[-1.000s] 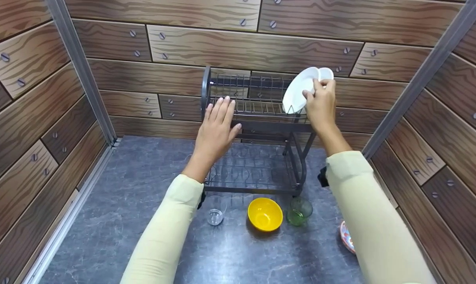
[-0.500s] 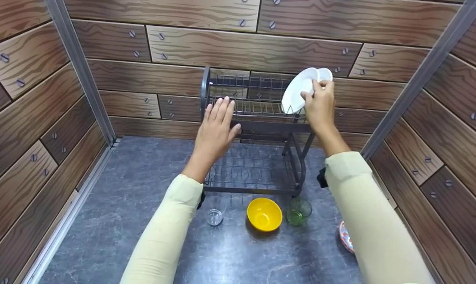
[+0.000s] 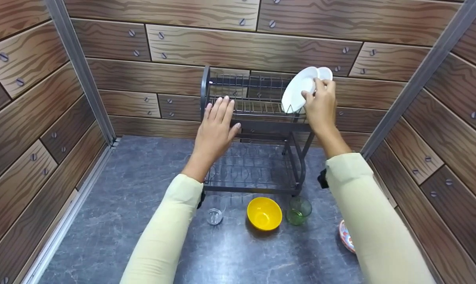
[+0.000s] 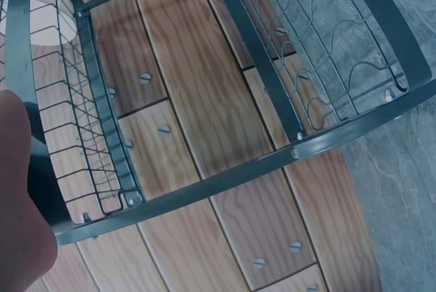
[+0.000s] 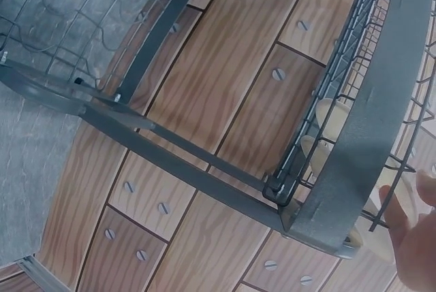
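A dark two-tier dish rack (image 3: 257, 190) stands near the back wall. At the right end of its upper tier, a white plate (image 3: 298, 92) leans upright between the wires. A second white dish (image 3: 326, 72) shows just behind it to the right. My right hand (image 3: 322, 106) pinches white dishware there between thumb and fingers; its palm side is hidden in the head view. In the right wrist view, pale rims (image 5: 332, 118) poke through the tier's wires. My left hand (image 3: 215, 132) rests with straight fingers on the upper tier's front left edge.
On the grey floor before the rack stand a small clear glass (image 3: 214, 216), a yellow bowl (image 3: 264, 213) and a green glass (image 3: 299, 211). A colourful patterned dish (image 3: 345, 236) is partly hidden by the right sleeve. Wood-patterned walls (image 3: 238, 43) enclose three sides.
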Demonstrator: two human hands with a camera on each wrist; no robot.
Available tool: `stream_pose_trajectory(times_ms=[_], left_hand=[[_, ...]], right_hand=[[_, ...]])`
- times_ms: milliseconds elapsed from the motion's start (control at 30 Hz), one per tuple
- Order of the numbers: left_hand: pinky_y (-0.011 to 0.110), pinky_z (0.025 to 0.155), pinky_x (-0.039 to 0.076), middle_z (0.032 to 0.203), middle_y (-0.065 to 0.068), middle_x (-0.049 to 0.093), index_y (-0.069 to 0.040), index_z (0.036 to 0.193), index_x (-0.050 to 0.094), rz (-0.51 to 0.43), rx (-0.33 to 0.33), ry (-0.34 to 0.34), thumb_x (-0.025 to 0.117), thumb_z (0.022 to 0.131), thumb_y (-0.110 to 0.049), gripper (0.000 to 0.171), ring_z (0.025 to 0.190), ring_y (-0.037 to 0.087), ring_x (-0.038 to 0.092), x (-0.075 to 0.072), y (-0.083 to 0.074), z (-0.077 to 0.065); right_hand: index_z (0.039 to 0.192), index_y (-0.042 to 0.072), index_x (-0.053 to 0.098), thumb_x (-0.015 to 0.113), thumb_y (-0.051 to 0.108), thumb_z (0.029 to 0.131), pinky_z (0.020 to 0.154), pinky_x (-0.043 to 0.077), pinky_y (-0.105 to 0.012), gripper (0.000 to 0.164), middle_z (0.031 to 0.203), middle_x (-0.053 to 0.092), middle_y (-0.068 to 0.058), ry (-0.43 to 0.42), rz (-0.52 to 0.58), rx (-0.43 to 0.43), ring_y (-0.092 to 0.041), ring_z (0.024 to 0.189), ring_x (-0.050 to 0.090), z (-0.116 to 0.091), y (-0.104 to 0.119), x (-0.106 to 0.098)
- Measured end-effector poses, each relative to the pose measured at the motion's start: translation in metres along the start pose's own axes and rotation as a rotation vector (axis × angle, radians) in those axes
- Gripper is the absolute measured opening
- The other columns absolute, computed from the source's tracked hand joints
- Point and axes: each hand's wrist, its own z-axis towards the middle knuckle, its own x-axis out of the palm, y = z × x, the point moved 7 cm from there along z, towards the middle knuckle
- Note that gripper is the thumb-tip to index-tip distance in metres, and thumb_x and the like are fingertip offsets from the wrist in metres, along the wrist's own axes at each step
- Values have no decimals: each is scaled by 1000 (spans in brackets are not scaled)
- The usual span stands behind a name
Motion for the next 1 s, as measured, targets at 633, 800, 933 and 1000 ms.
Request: stream_pose_trajectory(times_ms=[633,800,933,1000], left_hand=[[42,120,7,156,10,24,-8,151,22,13,6,-16,36,100,-46,65,146,25,15,-1,-1,1],[40,120,4,157,10,23,-8,152,22,4,11,-22,35,100,-46,65,146,24,15,0,-2,2],[41,120,4,157,11,23,-7,152,22,1,17,-27,34,101,-45,65,146,25,15,0,-2,1],[40,120,3,157,10,23,-7,152,22,1,14,-25,35,101,-45,65,146,24,14,0,-1,0]], right_hand=[[128,2,58,71,29,86,89,49,-34,51,126,47,-14,-78,111,31,-21,105,57,-29,9,-48],[133,7,55,69,34,86,85,54,-25,56,130,44,-9,-74,182,59,-15,110,52,-50,8,-65],[134,8,54,68,37,86,85,54,-22,58,132,43,-6,-78,199,52,-13,113,49,-73,6,-72],[134,7,54,68,37,86,84,54,-22,59,133,43,-7,-79,199,37,-14,114,49,-86,4,-73]])
